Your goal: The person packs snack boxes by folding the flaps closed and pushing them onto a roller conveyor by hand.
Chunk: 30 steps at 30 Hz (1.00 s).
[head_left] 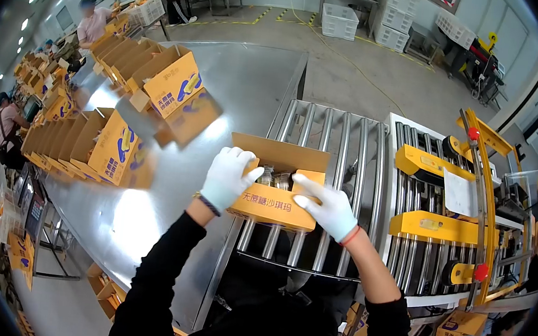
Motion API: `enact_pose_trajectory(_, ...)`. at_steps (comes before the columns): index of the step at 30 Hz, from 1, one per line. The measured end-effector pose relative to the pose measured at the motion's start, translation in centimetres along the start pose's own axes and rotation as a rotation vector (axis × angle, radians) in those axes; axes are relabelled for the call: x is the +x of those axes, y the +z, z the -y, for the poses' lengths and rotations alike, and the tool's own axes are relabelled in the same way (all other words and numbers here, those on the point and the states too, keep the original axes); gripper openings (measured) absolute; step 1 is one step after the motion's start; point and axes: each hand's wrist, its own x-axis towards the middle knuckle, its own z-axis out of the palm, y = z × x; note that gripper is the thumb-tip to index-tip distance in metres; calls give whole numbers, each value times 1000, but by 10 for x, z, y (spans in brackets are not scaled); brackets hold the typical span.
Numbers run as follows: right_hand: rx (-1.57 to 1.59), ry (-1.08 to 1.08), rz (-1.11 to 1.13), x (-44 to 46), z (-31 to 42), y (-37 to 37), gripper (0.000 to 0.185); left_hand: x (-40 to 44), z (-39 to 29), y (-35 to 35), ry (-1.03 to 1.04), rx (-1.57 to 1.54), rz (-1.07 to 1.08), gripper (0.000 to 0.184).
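In front of me, an orange-yellow carton [265,210] with purple lettering rests on the metal rollers near the steel table's edge. Its back flap stands up and the top is open, showing wrapped items [276,179] inside. White-gloved, my left hand [226,180] curls its fingers over the carton's left end flap, thumb toward the opening. At the right end flap is my right hand [328,207], also gloved, its index finger and thumb stretched apart and touching the carton. The flap ends under both hands are partly covered.
Rows of open cartons [112,153] stand on the steel table [245,75] at left. The roller conveyor [343,136] leads right to a machine with yellow side guides [435,226]. White crates [339,21] stand at the back. Several people work at the far left.
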Motion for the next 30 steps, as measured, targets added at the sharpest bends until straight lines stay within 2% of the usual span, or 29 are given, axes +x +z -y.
enact_pose_trajectory(1, -366, -144, 99, 14, 3, -8, 66, 1, 0, 9, 2, -1, 2, 50)
enact_pose_trajectory(3, -564, -455, -96, 32, 3, -8, 78, -2, -1, 21, 23, 129, -443, 41)
enact_pose_trajectory(4, -626, -420, -156, 32, 6, -6, 79, -9, 2, 21, -116, 46, -378, 46)
enact_pose_trajectory(5, -686, -389, -216, 33, 16, -7, 80, -16, 10, 33, -127, 55, -378, 46)
enact_pose_trajectory(7, -648, -367, -251, 20, 13, 0, 84, -31, 34, 61, -377, -859, -484, 53)
enact_pose_trajectory(8, -613, -296, -108, 3, 22, 2, 84, -40, 36, 47, -441, -776, -284, 56)
enact_pose_trajectory(9, -580, -225, 38, -15, 28, 4, 84, -39, 33, 40, -450, -770, -290, 56)
enact_pose_trajectory(11, -680, -301, 51, -44, -3, 24, 87, -32, 28, 37, -475, -1011, -96, 53)
enact_pose_trajectory(12, -672, -291, 37, -46, -6, 15, 90, -20, 22, 41, -461, -993, -52, 50)
enact_pose_trajectory(14, -749, -86, 79, -37, -3, -8, 97, 9, -14, 49, -525, -1205, -57, 46)
enact_pose_trajectory(15, -785, 20, 72, -29, -7, -20, 99, 25, -46, 55, -557, -1350, -176, 40)
enact_pose_trajectory(16, -817, 54, -35, -23, -27, -26, 103, 40, -55, 94, -450, -1134, -260, 38)
enact_pose_trajectory(17, -848, 85, -145, -14, -45, -33, 107, 51, -83, 126, -346, -1128, -311, 40)
enact_pose_trajectory(18, -881, 106, -146, -4, -48, -41, 107, 54, -115, 132, -294, -1124, -206, 43)
enact_pose_trajectory(19, -917, 130, -149, 7, -51, -52, 107, 56, -135, 134, -237, -741, -72, 60)
enact_pose_trajectory(20, -1142, -32, -287, 17, -106, -48, 100, 53, -145, 161, -125, -863, 15, 63)
enact_pose_trajectory(21, -1122, 86, -221, 22, -112, -58, 87, 50, -143, 185, -8, -980, 111, 66)
enact_pose_trajectory(23, -1010, 196, -235, 5, -85, -78, 77, 35, -114, 183, -30, -1044, 315, 66)
enact_pose_trajectory(24, -1010, 191, -231, -2, -92, -79, 77, 31, -88, 155, -68, -806, 368, 62)
enact_pose_trajectory(25, -1004, 146, -307, -10, -103, -83, 73, 26, -65, 103, -202, -689, 407, 57)
enact_pose_trajectory(26, -994, 103, -382, -16, -113, -87, 70, 10, -12, 112, -226, -735, 174, 50)
enact_pose_trajectory(27, -986, 105, -379, -21, -118, -89, 70, 8, 27, 61, -263, -642, 94, 41)
enact_pose_trajectory(28, -1032, 169, -378, -23, -123, -91, 66, -12, 94, 71, -115, -152, -434, 32)
enact_pose_trajectory(29, -1078, 232, -381, -25, -127, -94, 62, -22, 74, -37, -393, 4, -292, 27)
enact_pose_trajectory(30, -1090, 194, -435, -27, -134, -94, 47, -36, 144, -52, -435, -12, -482, 29)
